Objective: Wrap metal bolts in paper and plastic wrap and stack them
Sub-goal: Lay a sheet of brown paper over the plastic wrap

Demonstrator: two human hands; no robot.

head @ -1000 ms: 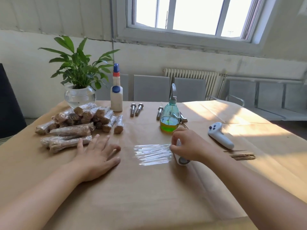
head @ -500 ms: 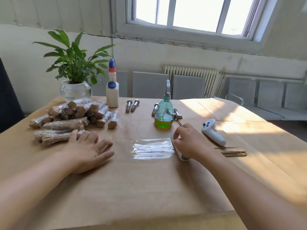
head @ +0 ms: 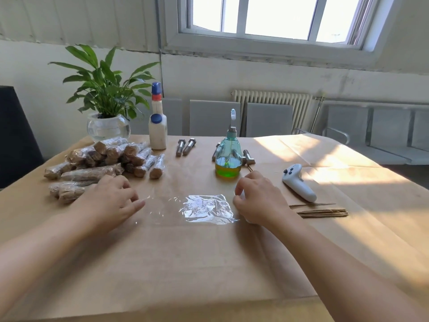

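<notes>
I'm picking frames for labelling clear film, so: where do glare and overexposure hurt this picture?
Head view: the plastic wrap mirrors the window as a white patch, while its left part is nearly invisible; the window panes are blown out; a bright sun patch washes out the table at the far right; wide-angle bending curves the edges.

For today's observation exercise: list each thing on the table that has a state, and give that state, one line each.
plastic wrap: a sheet pulled out flat on the paper, crinkled
left hand: pinching the wrap's left edge
right hand: curled over the roll, which is mostly hidden
wrapped bolts: stacked in a pile, far left
bare bolts: two lying side by side, unwrapped
spray bottle: upright, part full of green liquid
glue bottle: upright, capped
</notes>
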